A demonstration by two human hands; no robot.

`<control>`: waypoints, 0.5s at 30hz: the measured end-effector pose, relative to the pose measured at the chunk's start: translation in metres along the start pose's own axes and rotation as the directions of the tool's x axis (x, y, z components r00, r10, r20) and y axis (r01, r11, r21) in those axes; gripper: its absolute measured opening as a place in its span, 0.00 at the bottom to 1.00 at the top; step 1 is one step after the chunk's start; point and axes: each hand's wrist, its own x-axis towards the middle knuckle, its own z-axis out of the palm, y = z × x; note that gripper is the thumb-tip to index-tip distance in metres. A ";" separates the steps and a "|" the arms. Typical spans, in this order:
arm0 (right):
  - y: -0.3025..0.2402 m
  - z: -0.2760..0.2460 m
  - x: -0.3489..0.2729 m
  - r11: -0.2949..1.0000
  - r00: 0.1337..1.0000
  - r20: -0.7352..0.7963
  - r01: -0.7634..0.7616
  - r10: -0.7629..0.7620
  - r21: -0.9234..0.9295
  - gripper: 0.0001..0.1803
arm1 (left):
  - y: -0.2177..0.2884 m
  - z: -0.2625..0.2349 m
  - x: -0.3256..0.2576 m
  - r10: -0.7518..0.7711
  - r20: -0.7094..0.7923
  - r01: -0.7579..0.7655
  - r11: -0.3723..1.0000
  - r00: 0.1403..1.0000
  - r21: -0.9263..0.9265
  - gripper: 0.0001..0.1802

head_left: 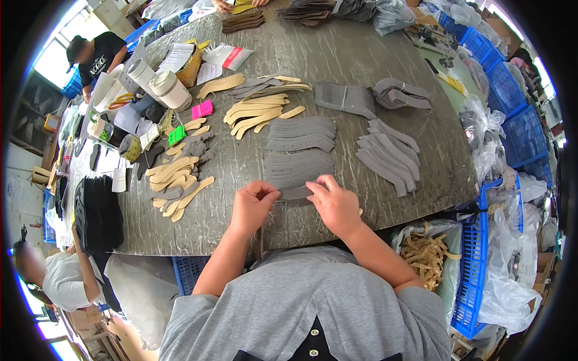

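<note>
At the near edge of the table, my left hand [255, 203] pinches the left end of a curved grey strip [294, 194]. The fingers of my right hand [336, 207] close on the strip's right end. Just beyond lies a fanned row of grey strips [299, 165] with small dark holes, overlapping one another. Farther off is a second fanned row [301, 133] of the same kind. To the right, a loose fan of plain grey strips [390, 155] spreads out, with a tied grey bundle [344, 99] behind it.
Tan and grey pieces [174, 180] lie scattered on the left, near a green tag stack [176, 135] and a white jar [170, 89]. A black stack [97, 213] stands at the left edge. Blue crates [471, 277] and a scrap bag [424, 262] flank the right. Co-workers sit left [66, 280].
</note>
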 end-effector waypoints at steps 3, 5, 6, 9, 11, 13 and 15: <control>0.005 -0.015 0.000 0.998 0.998 0.035 -0.060 0.060 0.017 0.05 | 0.011 0.007 -0.002 0.087 0.069 -0.075 0.986 0.994 -0.152 0.16; 0.013 -0.035 -0.001 0.991 0.990 0.042 -0.131 0.132 -0.024 0.04 | 0.020 0.012 -0.003 0.058 0.095 -0.042 0.985 0.994 -0.169 0.22; 0.020 -0.049 -0.001 0.985 0.986 0.032 -0.164 0.166 -0.054 0.04 | 0.023 0.014 -0.003 0.042 0.107 -0.023 0.984 0.993 -0.177 0.25; 0.047 -0.098 0.001 0.893 0.916 0.057 -0.371 0.397 -0.255 0.04 | 0.017 0.019 -0.003 0.069 0.116 -0.047 0.982 0.991 -0.180 0.27; 0.081 -0.109 -0.002 0.825 0.923 -0.048 -0.364 0.382 -0.432 0.04 | 0.015 0.023 -0.001 0.137 0.166 -0.110 0.981 0.977 -0.160 0.26; 0.084 -0.109 -0.007 0.825 0.912 -0.197 -0.409 0.359 -0.390 0.07 | 0.015 0.027 -0.003 0.214 0.195 -0.189 0.972 0.957 -0.139 0.27; 0.061 -0.101 -0.003 0.894 0.929 -0.271 -0.330 0.251 -0.302 0.08 | 0.017 0.032 -0.007 0.301 0.198 -0.284 0.952 0.933 -0.112 0.29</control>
